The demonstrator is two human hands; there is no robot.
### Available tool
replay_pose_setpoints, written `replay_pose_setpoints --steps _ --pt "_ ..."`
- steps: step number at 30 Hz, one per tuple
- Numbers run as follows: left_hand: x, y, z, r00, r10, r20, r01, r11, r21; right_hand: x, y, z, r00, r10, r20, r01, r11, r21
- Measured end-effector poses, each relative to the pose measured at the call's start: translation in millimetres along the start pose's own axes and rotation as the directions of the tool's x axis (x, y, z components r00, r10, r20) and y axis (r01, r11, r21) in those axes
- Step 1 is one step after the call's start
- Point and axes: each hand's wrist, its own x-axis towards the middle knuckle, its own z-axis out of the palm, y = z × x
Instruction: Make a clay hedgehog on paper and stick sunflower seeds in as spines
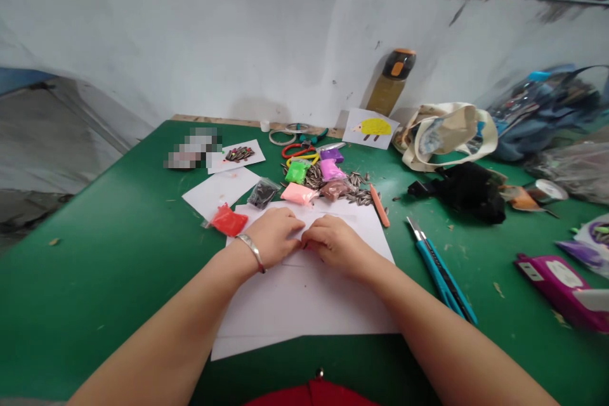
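My left hand, with a silver bangle on its wrist, and my right hand rest side by side on a white sheet of paper on the green table. The fingers of both are curled and pressed together where the two hands meet, pinching something I cannot make out. Just beyond them lie small bags of coloured clay: red, black, pink, green and purple. A heap of sunflower seeds lies beside the bags.
Two blue craft knives and an orange stick lie right of the paper. Scissors, tape rings, a yellow hedgehog picture, a bottle, a canvas bag, black cloth and a purple case stand further back and right.
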Motion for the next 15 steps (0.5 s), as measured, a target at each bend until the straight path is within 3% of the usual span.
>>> replay_pose_setpoints --steps 15 --pt "2.3 1.1 6.4 0.999 -0.048 0.010 0.047 0.997 0.055 -3.2 3.4 2.3 0.999 -0.045 -0.014 0.045 0.998 -0.043"
